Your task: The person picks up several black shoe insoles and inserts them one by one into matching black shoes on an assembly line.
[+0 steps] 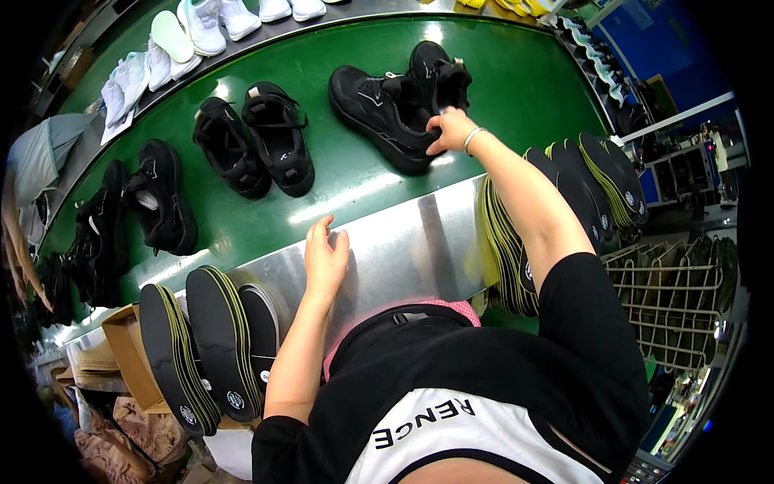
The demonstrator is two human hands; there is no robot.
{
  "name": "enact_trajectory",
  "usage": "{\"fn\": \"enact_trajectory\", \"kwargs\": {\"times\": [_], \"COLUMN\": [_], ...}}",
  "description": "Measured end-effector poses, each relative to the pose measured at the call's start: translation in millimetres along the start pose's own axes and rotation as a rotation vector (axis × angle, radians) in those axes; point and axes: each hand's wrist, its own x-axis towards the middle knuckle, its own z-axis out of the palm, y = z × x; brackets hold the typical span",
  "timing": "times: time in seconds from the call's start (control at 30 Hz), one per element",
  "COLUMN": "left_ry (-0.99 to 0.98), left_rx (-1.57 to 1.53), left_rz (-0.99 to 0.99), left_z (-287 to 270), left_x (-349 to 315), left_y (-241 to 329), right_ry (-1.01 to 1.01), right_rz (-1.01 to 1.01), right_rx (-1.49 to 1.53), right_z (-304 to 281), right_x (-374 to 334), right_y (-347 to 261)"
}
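Observation:
My right hand, with a bracelet at the wrist, grips the heel collar of a black sneaker on the green belt. Its mate stands beside it, toe pointing away from me. Over the near metal ledge my left hand is held up empty, thumb and fingers apart. To the left, a second pair of black sneakers stands side by side, the nearer one showing its open collar.
Black insoles with yellow-green edges form stacks at the left and right. More black shoes sit on the belt's left. White shoes line a far shelf. A wire rack is at right; another person's arm shows far left.

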Motion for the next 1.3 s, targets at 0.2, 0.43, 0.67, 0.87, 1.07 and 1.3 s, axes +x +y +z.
{"fn": "enact_trajectory", "kwargs": {"times": [0.2,0.43,0.67,0.87,1.07,1.3], "left_ry": [-0.138,-0.028,0.131,-0.152,-0.322,0.132], "left_rx": [-0.35,-0.168,0.154,0.601,-0.153,-1.016], "left_rz": [-0.175,0.161,0.616,0.493,0.428,-0.015], "left_z": [-6.3,32.8,32.5,40.4,16.0,-33.8], "left_x": [4.4,-27.6,-50.4,-42.0,-27.1,-0.7], "left_y": [14.7,38.5,28.0,66.6,73.3,62.7], "right_ry": [-0.116,-0.099,-0.082,-0.069,-0.118,0.195], "right_rz": [-0.073,-0.201,-0.153,-0.155,-0.152,-0.168], "right_rx": [0.022,-0.051,0.099,0.065,0.032,-0.006], "right_z": [-39.6,12.5,28.9,28.8,29.9,26.1], "right_x": [-76.2,-201.1,-241.7,-230.3,-222.5,-220.5], "right_y": [-66.2,-96.2,-90.3,-88.0,-82.9,-99.6]}}
